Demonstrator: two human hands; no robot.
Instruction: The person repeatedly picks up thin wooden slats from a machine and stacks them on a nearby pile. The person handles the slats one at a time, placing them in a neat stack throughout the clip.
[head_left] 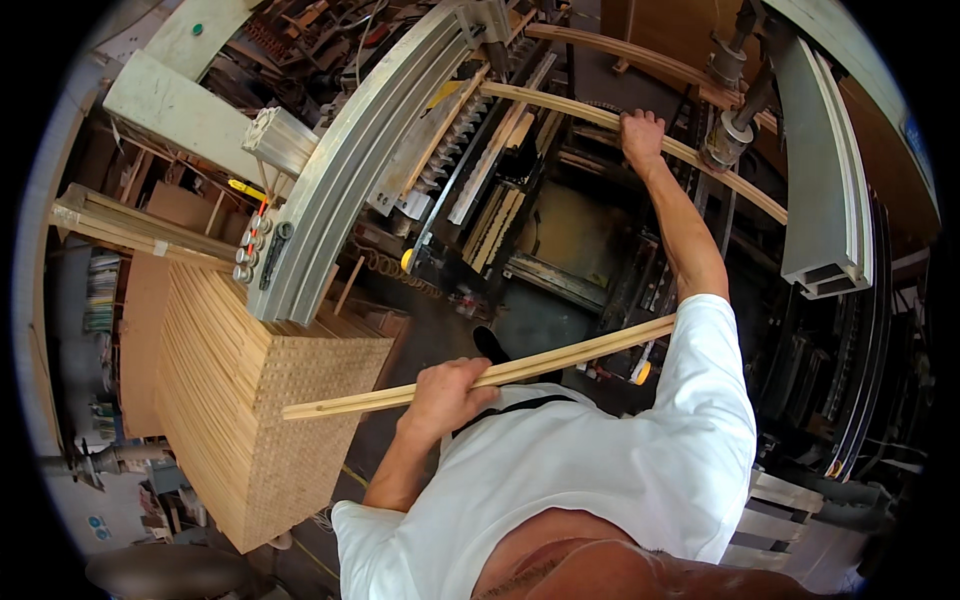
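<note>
My left hand (pixel 445 392) is closed around one long wooden strip (pixel 480 377) held across my chest, its far end pointing at the one tall stack of strips (pixel 240 400) on my left. My right hand (pixel 641 135) is closed on a second strip (pixel 570 108), which lies in the machine between two curved aluminium rails (pixel 350 170).

Pale tan wooden strip (pixel 500 375), white shirt (pixel 620 460), grey metal rails (pixel 340 190), checker-patterned light wood stack end (pixel 300 440)
</note>
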